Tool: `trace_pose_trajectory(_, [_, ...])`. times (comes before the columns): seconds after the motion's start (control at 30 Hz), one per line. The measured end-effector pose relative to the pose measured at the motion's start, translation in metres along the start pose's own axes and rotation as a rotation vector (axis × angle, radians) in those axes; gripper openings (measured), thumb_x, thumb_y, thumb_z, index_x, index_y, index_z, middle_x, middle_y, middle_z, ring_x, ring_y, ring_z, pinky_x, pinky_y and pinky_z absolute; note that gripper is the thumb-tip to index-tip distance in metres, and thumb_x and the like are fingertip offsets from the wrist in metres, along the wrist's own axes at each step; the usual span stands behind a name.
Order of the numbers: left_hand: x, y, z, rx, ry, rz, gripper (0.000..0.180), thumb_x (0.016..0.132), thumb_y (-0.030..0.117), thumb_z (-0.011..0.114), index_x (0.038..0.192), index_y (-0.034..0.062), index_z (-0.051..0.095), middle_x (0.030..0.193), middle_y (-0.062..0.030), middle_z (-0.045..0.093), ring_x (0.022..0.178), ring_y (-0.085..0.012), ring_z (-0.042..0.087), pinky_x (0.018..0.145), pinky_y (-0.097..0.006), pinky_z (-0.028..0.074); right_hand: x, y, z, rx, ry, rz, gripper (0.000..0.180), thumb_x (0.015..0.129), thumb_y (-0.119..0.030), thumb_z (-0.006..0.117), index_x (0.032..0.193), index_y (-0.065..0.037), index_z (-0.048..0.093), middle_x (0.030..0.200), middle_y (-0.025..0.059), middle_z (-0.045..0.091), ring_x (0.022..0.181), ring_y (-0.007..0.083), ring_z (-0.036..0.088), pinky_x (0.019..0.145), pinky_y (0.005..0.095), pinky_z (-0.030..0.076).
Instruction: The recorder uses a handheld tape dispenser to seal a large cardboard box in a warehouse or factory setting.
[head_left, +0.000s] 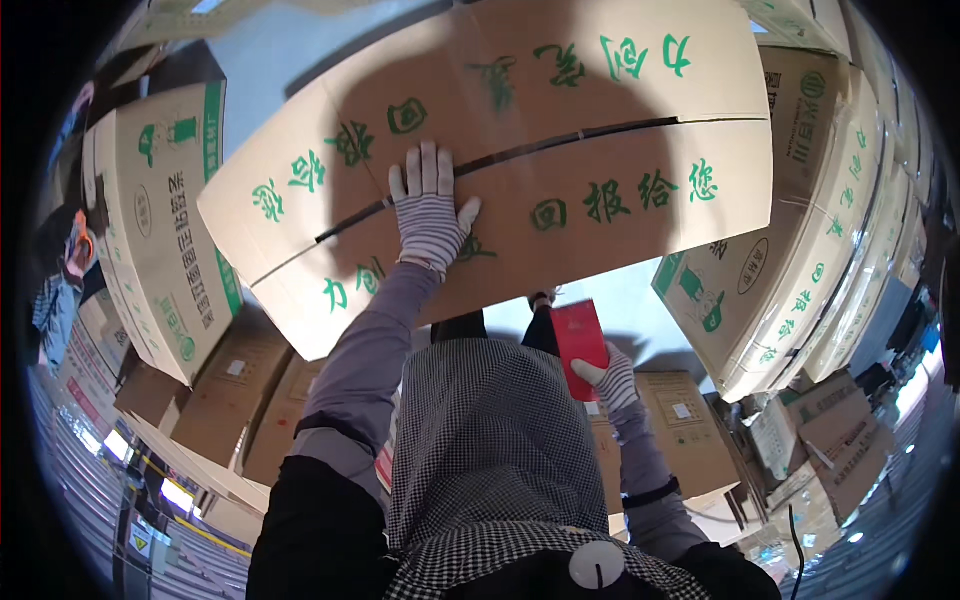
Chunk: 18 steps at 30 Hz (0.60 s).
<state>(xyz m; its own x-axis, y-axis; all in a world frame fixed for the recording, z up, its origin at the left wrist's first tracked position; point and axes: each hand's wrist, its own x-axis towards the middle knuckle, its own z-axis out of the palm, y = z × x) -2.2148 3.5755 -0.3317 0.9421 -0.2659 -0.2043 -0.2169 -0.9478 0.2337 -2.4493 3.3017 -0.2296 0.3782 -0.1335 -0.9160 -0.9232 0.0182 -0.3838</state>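
The right hand's grip (608,381) is clamping on a red flat piece (580,338), the thumb lying over its lower right part and the other fingers mostly hiding behind it. The left hand's grip (431,212) is lying palm-down on the big carton (545,165), not closing on anything, with the thumb standing out to the side and the fingers reaching over the dark seam (570,137) between the flaps.

The red piece is showing just off the carton's near edge, right of the middle. It is looking light, fairly stiff and smooth, so a glove could be slipping on its face; pinching it by a long side is seeming surest. The carton is filling the space ahead of the checked apron (490,430). Its board is looking stiff along the edges but likely giving near the seam; what it is weighing I cannot tell. For shifting it, the outer walls and lower corners would be serving better than the flaps.

Farther out, printed cartons are standing to the left (165,230) and to the right (790,290), and pale floor (268,85) is showing past the carton's far left edge.
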Motion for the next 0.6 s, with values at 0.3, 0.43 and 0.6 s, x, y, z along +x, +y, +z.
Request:
trace_pose_trajectory(0.3, [-0.028, 0.022, -0.027, -0.593, 0.312, 0.051, 0.053, 0.082, 0.022, 0.066, 0.129, 0.0044, 0.050, 0.133, -0.0171, 0.049, 0.124, -0.0312, 0.046, 0.105, -0.044, 0.035, 0.166, 0.025, 0.020, -0.198, -0.020, 0.171, 0.054, 0.082, -0.045, 0.066, 0.105, 0.004, 0.061, 0.088, 0.0103, 0.066, 0.080, 0.0207, 0.066, 0.067, 0.0336, 0.055])
trace_pose_trajectory(0.43, [-0.205, -0.023, -0.019, -1.587, -0.437, -1.024, 0.060, 0.094, 0.049, 0.047, 0.125, -0.0027, 0.055, 0.124, -0.0196, 0.058, 0.116, -0.0260, 0.055, 0.097, -0.039, 0.044, 0.003, -0.048, 0.058, 0.120, -0.462, 0.212, 0.060, 0.078, -0.040, 0.071, 0.118, 0.001, 0.056, 0.100, 0.0087, 0.066, 0.089, 0.0179, 0.064, 0.081, 0.0315, 0.052])
trace_pose_trajectory(0.6, [-0.229, 0.060, -0.027, -2.598, -0.608, -0.536, 0.101, 0.081, 0.082, 0.027, 0.138, -0.0008, 0.043, 0.140, -0.0197, 0.045, 0.132, -0.0289, 0.040, 0.110, -0.044, 0.029, -0.061, -0.091, 0.051, -0.106, -0.603, -0.085, 0.070, 0.065, -0.032, 0.084, 0.121, -0.002, 0.054, 0.105, 0.0091, 0.065, 0.095, 0.0168, 0.062, 0.085, 0.0315, 0.050])
